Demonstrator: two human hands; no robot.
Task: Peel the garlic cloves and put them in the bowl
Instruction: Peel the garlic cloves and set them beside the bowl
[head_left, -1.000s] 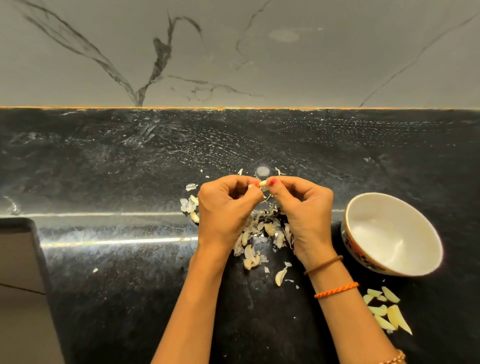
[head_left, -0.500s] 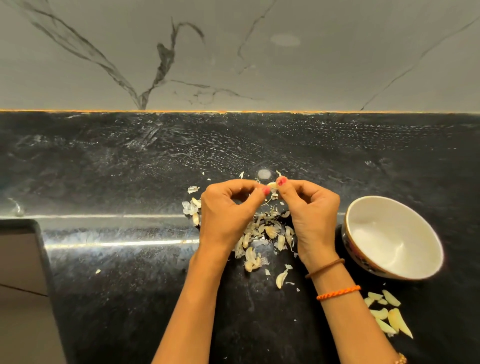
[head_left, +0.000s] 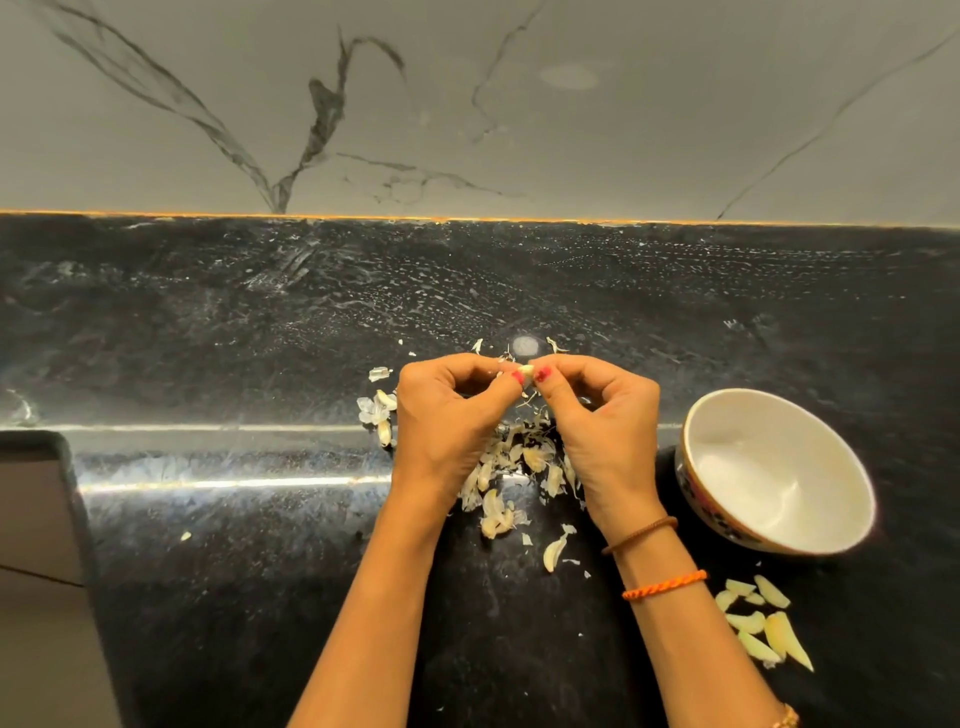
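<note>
My left hand (head_left: 447, 421) and my right hand (head_left: 602, 421) meet above the black counter and both pinch one small garlic clove (head_left: 526, 371) between thumbs and fingertips. Below the hands lies a heap of papery garlic skins and cloves (head_left: 514, 467). A white bowl (head_left: 831, 535) with a patterned outside stands to the right of my right hand, tilted, and I see nothing inside it. Several peeled cloves (head_left: 763, 623) lie on the counter in front of the bowl.
The black stone counter (head_left: 260, 338) runs back to a grey veined wall (head_left: 519, 104). A single clove (head_left: 555, 552) lies near my right wrist. More skins (head_left: 376, 410) sit left of my left hand. The counter's edge drops off at the lower left (head_left: 36, 545).
Both hands stay together on the clove with small shifts of the fingertips. The heap, the bowl and the peeled cloves have not moved.
</note>
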